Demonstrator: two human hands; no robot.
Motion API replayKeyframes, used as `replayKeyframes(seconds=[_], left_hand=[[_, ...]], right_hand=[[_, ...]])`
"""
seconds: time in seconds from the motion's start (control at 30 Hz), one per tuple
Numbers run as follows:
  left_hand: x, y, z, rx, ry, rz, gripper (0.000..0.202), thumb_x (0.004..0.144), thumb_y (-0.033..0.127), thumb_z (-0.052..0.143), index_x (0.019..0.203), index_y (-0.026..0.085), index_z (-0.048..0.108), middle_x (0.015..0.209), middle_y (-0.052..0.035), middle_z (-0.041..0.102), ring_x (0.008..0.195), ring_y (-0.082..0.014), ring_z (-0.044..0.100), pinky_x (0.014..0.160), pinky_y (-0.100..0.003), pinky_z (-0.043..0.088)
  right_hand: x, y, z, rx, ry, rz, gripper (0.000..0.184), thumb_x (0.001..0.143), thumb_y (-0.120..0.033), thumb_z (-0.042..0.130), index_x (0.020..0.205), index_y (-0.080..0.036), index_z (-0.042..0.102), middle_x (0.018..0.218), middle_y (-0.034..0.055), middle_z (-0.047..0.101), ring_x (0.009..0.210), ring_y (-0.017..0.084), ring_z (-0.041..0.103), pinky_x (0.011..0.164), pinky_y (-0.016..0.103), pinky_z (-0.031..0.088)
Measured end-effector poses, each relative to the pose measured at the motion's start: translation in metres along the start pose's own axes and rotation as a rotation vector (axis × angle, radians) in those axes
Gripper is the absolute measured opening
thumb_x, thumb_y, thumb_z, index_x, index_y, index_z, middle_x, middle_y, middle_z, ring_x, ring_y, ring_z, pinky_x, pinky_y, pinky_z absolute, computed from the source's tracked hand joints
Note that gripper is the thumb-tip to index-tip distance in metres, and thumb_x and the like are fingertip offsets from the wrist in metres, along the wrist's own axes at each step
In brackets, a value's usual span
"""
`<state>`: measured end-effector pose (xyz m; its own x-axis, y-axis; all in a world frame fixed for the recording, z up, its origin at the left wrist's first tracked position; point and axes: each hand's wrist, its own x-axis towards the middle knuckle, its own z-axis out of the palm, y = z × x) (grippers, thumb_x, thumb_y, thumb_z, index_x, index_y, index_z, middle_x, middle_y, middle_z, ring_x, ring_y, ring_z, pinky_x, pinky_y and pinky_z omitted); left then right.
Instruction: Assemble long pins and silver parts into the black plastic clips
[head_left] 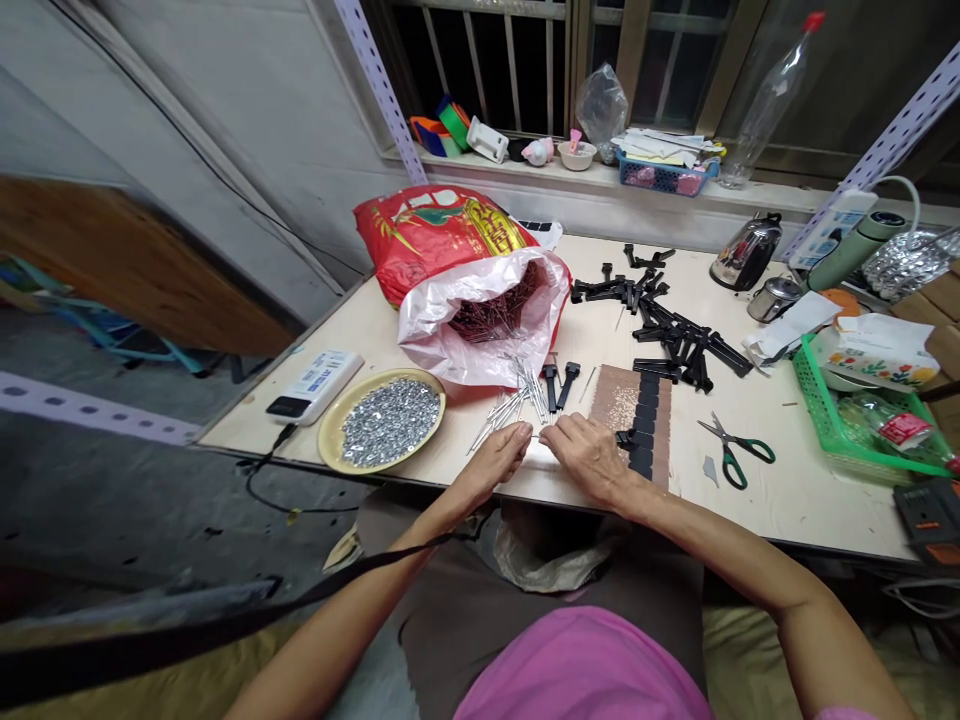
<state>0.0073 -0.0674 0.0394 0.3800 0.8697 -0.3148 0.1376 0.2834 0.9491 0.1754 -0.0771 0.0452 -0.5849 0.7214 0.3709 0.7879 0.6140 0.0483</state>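
My left hand (501,452) and my right hand (587,452) rest close together near the table's front edge, fingers pinched toward each other. Between the fingertips a thin metal pin seems held, though it is too small to make out clearly. Just beyond them lies a loose heap of metal pins (517,398) and two black plastic pieces (559,383). To the right of my right hand sits a brown board (621,400) with a row of black pieces (645,425) along its edge.
A yellow plate of silver nuts (384,418) stands left. A red and white bag (480,295) of dark parts lies behind. Black parts (667,325) are scattered back right. Green scissors (735,450), a green basket (862,420), a kettle (746,252) and a power strip (315,385) are around.
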Motion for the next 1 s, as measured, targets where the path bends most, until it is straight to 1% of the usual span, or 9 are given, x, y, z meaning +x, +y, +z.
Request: replayKeyframes(seconds=[0.1, 0.27, 0.4, 0.47, 0.53, 0.67, 0.77, 0.87, 1.0], left_hand=[[0.000, -0.001, 0.000, -0.016, -0.014, -0.019, 0.056, 0.068, 0.076, 0.049, 0.064, 0.023, 0.031, 0.053, 0.0108, 0.022, 0.041, -0.0038, 0.014, 0.038, -0.017, 0.009], [0.002, -0.003, 0.000, 0.023, -0.006, 0.022, 0.053, 0.073, 0.074, 0.045, 0.064, 0.023, 0.031, 0.054, 0.0098, 0.023, 0.042, -0.0051, 0.017, 0.038, -0.018, 0.012], [0.003, -0.005, 0.001, 0.155, 0.079, 0.174, 0.057, 0.072, 0.076, 0.043, 0.060, 0.022, 0.035, 0.053, 0.0075, 0.030, 0.045, -0.0067, 0.026, 0.040, -0.019, 0.021], [0.002, -0.005, 0.001, 0.147, 0.089, 0.191, 0.058, 0.070, 0.077, 0.045, 0.059, 0.021, 0.037, 0.053, 0.0071, 0.032, 0.046, -0.0065, 0.027, 0.040, -0.019, 0.022], [0.002, -0.003, 0.000, 0.034, 0.037, 0.126, 0.057, 0.069, 0.076, 0.049, 0.061, 0.021, 0.036, 0.053, 0.0084, 0.030, 0.044, -0.0054, 0.023, 0.039, -0.018, 0.018], [0.001, 0.004, -0.001, -0.241, -0.158, -0.126, 0.054, 0.066, 0.067, 0.062, 0.062, 0.022, 0.032, 0.050, 0.0122, 0.019, 0.042, -0.0033, 0.010, 0.037, -0.015, 0.008], [0.002, 0.005, 0.000, -0.301, -0.241, -0.234, 0.054, 0.064, 0.064, 0.065, 0.061, 0.022, 0.031, 0.049, 0.0130, 0.016, 0.041, -0.0029, 0.008, 0.037, -0.015, 0.006], [0.003, 0.002, 0.002, -0.249, -0.163, -0.186, 0.052, 0.067, 0.065, 0.062, 0.062, 0.022, 0.031, 0.050, 0.0127, 0.018, 0.041, -0.0032, 0.008, 0.037, -0.016, 0.006], [0.003, 0.000, 0.005, -0.008, -0.013, -0.010, 0.050, 0.072, 0.069, 0.050, 0.063, 0.023, 0.033, 0.052, 0.0103, 0.025, 0.042, -0.0057, 0.017, 0.039, -0.018, 0.014]], right_hand=[[-0.002, 0.000, 0.003, 0.024, 0.024, 0.031, 0.025, 0.098, -0.027, 0.042, 0.086, -0.018, 0.062, 0.077, 0.0040, 0.059, 0.075, 0.016, 0.050, 0.063, 0.028, 0.032], [-0.003, 0.000, -0.001, -0.008, 0.018, -0.021, 0.028, 0.098, -0.016, 0.038, 0.083, -0.018, 0.061, 0.072, 0.0036, 0.060, 0.070, 0.016, 0.051, 0.061, 0.029, 0.030], [-0.004, 0.002, -0.004, 0.169, -0.010, 0.071, 0.021, 0.097, -0.022, 0.044, 0.085, -0.017, 0.061, 0.077, 0.0025, 0.061, 0.070, 0.014, 0.053, 0.058, 0.026, 0.031], [-0.004, 0.004, -0.004, 0.296, -0.031, 0.106, 0.017, 0.096, -0.024, 0.047, 0.088, -0.017, 0.060, 0.079, 0.0010, 0.062, 0.069, 0.011, 0.054, 0.057, 0.024, 0.031], [-0.003, 0.006, -0.005, 0.304, -0.008, 0.085, 0.016, 0.096, -0.022, 0.047, 0.087, -0.017, 0.060, 0.079, 0.0007, 0.062, 0.069, 0.010, 0.054, 0.058, 0.023, 0.032], [-0.003, 0.009, -0.004, 0.012, 0.119, -0.144, 0.027, 0.097, -0.013, 0.039, 0.082, -0.016, 0.061, 0.071, 0.0024, 0.060, 0.068, 0.013, 0.049, 0.058, 0.028, 0.027], [-0.005, 0.009, -0.003, -0.085, 0.152, -0.233, 0.032, 0.097, -0.011, 0.035, 0.080, -0.016, 0.061, 0.071, 0.0032, 0.060, 0.067, 0.014, 0.047, 0.058, 0.030, 0.026], [-0.006, 0.008, -0.002, -0.042, 0.082, -0.166, 0.031, 0.097, -0.013, 0.035, 0.081, -0.016, 0.062, 0.072, 0.0041, 0.060, 0.068, 0.015, 0.048, 0.059, 0.030, 0.027], [-0.003, 0.007, -0.006, 0.276, -0.121, 0.138, 0.026, 0.097, -0.023, 0.043, 0.082, -0.015, 0.062, 0.076, 0.0037, 0.062, 0.069, 0.013, 0.052, 0.059, 0.026, 0.031]])
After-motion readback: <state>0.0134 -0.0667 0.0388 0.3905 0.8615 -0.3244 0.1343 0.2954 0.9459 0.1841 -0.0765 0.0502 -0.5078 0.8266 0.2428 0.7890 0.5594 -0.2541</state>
